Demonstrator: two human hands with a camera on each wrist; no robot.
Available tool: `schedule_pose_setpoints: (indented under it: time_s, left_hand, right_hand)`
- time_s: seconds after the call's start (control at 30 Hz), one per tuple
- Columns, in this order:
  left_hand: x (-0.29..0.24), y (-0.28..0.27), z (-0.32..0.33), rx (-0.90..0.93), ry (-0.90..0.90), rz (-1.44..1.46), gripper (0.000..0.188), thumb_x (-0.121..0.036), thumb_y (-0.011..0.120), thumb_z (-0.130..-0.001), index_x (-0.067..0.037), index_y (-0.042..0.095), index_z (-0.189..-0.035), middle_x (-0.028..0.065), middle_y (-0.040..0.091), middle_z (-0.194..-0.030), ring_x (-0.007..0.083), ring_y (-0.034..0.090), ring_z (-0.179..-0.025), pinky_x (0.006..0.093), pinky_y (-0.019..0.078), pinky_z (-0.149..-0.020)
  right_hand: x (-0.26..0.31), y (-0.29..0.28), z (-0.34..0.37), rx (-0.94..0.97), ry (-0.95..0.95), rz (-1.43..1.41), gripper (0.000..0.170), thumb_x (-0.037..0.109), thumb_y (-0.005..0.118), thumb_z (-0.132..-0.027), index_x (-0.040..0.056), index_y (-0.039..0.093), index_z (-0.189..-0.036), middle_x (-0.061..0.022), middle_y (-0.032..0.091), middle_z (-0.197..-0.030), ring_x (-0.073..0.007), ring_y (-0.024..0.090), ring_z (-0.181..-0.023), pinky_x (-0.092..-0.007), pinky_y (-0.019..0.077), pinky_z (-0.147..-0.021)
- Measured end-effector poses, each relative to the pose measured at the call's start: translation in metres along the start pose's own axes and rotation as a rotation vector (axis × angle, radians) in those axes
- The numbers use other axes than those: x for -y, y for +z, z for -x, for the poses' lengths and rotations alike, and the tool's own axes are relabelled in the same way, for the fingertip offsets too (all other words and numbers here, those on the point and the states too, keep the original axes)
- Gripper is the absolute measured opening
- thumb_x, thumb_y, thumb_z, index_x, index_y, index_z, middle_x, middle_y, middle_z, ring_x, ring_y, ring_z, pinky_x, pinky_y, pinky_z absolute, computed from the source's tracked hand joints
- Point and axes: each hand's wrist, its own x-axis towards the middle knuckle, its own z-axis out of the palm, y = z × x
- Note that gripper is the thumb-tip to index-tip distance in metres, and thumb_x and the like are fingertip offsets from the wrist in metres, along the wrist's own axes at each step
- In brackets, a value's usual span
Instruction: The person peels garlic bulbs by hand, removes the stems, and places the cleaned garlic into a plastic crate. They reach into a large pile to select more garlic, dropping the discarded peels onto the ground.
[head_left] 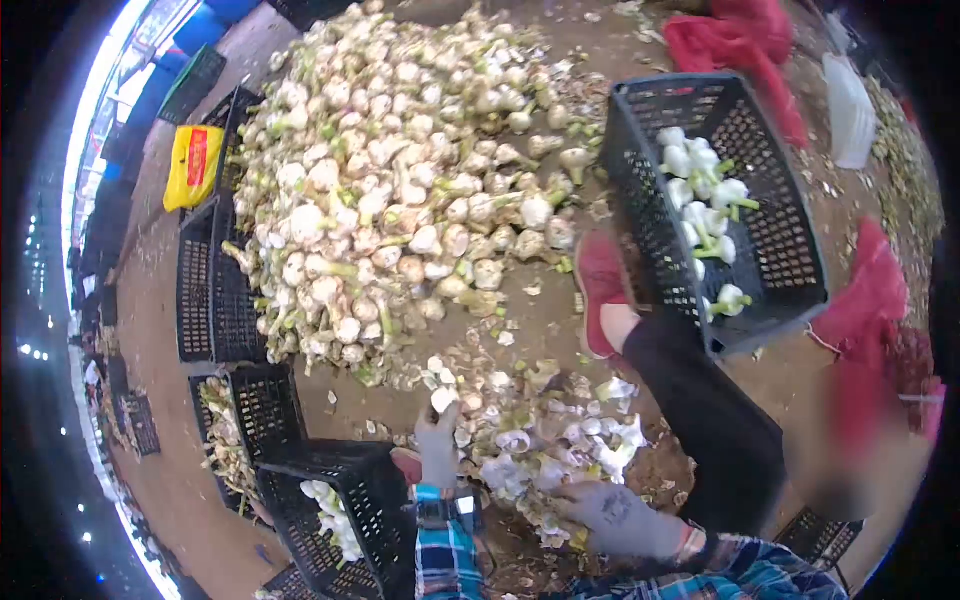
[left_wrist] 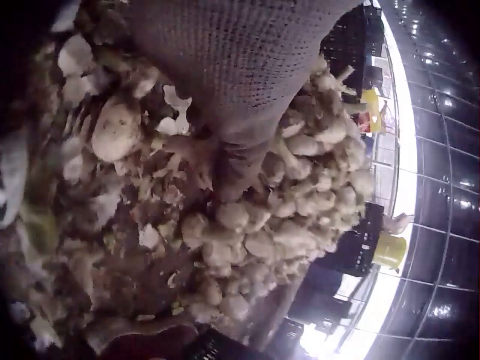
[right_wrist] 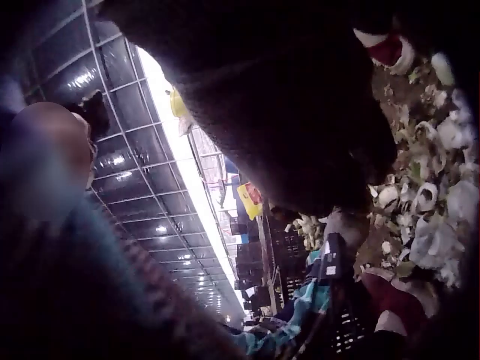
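Mostly, your garlic bulbs (head_left: pixel 390 190) lie in one broad heap on the bare floor ahead of you, cream to tan, many smudged with brown. They are rounded, of mixed sizes, and a good number carry thick stem ends, some pale, some green. At the near edge of the heap, one bright white bulb (head_left: pixel 443 400) sits right at the fingertips of your gloved left hand (head_left: pixel 437 450); you reach with the fingers pointing away from you, but I cannot tell whether they grip that bulb or only touch it. Your gloved right hand (head_left: pixel 620 520) lies low over the loose peelings (head_left: pixel 575 440), fingers toward the left. The right wrist view is too dark to show its grip, so I cannot tell whether its fingers stand apart or hold something.

Those peelings are papery, white to brownish, some curled into rings. To your right, beside your red shoe (head_left: pixel 601 290), a black crate (head_left: pixel 785 225) holds cleaner garlic (head_left: pixel 705 185): smooth, vivid white, with short green stem stubs, gathered mainly along its left side. Lower left, near your left forearm, another black crate (head_left: pixel 380 490) holds similar white bulbs (head_left: pixel 333 520).
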Motion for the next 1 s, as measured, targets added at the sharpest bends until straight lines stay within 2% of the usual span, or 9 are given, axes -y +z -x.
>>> schedule_pose_setpoints:
  time_s: [0.13,0.2,0.27,0.33,0.5,0.63,0.83,0.9,1.0]
  left_hand:
    - [-0.045,0.025,0.069,0.155,0.271,0.011,0.036,0.004,0.055,-0.077,-0.002,0.062,-0.112,0.0134,0.057,-0.111,0.027,0.062,-0.096,0.036,0.0514,-0.082]
    - [-0.069,0.042,0.103,0.169,0.384,-0.092,0.039,0.004,0.056,-0.078,-0.004,0.059,-0.116,0.013,0.056,-0.112,0.0282,0.061,-0.101,0.036,0.0507,-0.085]
    - [-0.068,0.063,0.131,0.227,0.049,0.697,0.043,-0.007,0.06,-0.085,-0.006,0.047,-0.126,0.0105,0.055,-0.116,0.0245,0.06,-0.103,0.0346,0.0514,-0.085]
    - [-0.054,0.068,0.151,0.212,0.094,0.537,0.046,-0.003,0.066,-0.079,-0.004,0.05,-0.122,0.0101,0.055,-0.114,0.0227,0.059,-0.104,0.0342,0.0504,-0.087]
    - [-0.05,0.057,0.186,0.126,0.211,0.001,0.045,0.001,0.079,-0.067,0.0,0.059,-0.106,0.0055,0.056,-0.11,0.0161,0.055,-0.103,0.0294,0.0481,-0.086]
    - [-0.05,0.055,0.202,0.106,0.311,-0.078,0.049,0.001,0.079,-0.066,-0.002,0.058,-0.11,0.007,0.057,-0.111,0.0182,0.056,-0.101,0.031,0.0485,-0.086]
    - [-0.072,0.055,0.215,0.179,0.686,-0.52,0.046,-0.002,0.08,-0.068,-0.005,0.059,-0.109,0.013,0.056,-0.12,0.0229,0.056,-0.111,0.0341,0.0482,-0.091]
    - [-0.073,0.057,0.217,0.181,0.737,-0.491,0.047,-0.003,0.081,-0.067,-0.004,0.059,-0.109,0.0137,0.057,-0.119,0.0238,0.057,-0.109,0.0353,0.0478,-0.091]
    - [-0.063,0.054,0.216,0.189,0.649,-0.365,0.048,-0.006,0.083,-0.066,-0.004,0.059,-0.108,0.0131,0.057,-0.119,0.0243,0.057,-0.109,0.0366,0.0468,-0.093]
  right_hand:
    - [0.021,-0.017,-0.002,-0.26,-0.025,-0.141,0.05,0.018,0.068,-0.077,0.0058,0.053,-0.124,-0.0224,0.053,-0.13,-0.0362,0.055,-0.116,-0.0388,0.0437,-0.099]
    - [0.027,-0.015,-0.005,-0.215,0.438,-0.586,0.043,0.025,0.063,-0.089,0.0067,0.052,-0.127,-0.0197,0.055,-0.126,-0.0346,0.055,-0.115,-0.0386,0.0431,-0.099]
    - [0.02,-0.006,-0.004,-0.307,0.323,-0.746,0.041,0.028,0.055,-0.096,0.0066,0.049,-0.131,-0.0179,0.056,-0.125,-0.0308,0.056,-0.114,-0.0369,0.0441,-0.097]
    - [0.025,-0.015,-0.003,-0.361,0.418,-1.292,0.041,0.026,0.056,-0.095,0.0048,0.05,-0.13,-0.0164,0.059,-0.118,-0.0278,0.058,-0.11,-0.0347,0.0449,-0.094]
    - [0.019,-0.002,0.008,-0.478,0.31,-0.947,0.034,0.035,0.051,-0.099,0.0025,0.058,-0.104,-0.004,0.059,-0.083,-0.0119,0.057,-0.073,-0.0279,0.0474,-0.066]
    - [0.016,-0.004,0.012,-0.413,0.274,-0.965,0.058,0.045,0.048,-0.097,-0.0028,0.05,-0.131,-0.0183,0.062,-0.118,-0.028,0.057,-0.112,-0.0347,0.0415,-0.098]
    - [0.039,-0.015,0.015,-0.431,0.374,-0.848,0.05,0.039,0.049,-0.099,-0.0033,0.055,-0.125,-0.0158,0.065,-0.111,-0.0214,0.058,-0.105,-0.0324,0.0439,-0.093]
    - [0.052,-0.027,0.018,-0.556,0.236,-0.959,0.032,0.035,0.053,-0.098,0.0048,0.057,-0.089,0.003,0.048,-0.064,-0.0055,0.043,-0.056,-0.0238,0.0363,-0.05]
    - [0.042,-0.019,0.016,-0.541,0.179,-0.974,0.03,0.034,0.054,-0.097,0.0063,0.056,-0.088,0.0041,0.047,-0.064,-0.0049,0.042,-0.055,-0.0238,0.0354,-0.049]
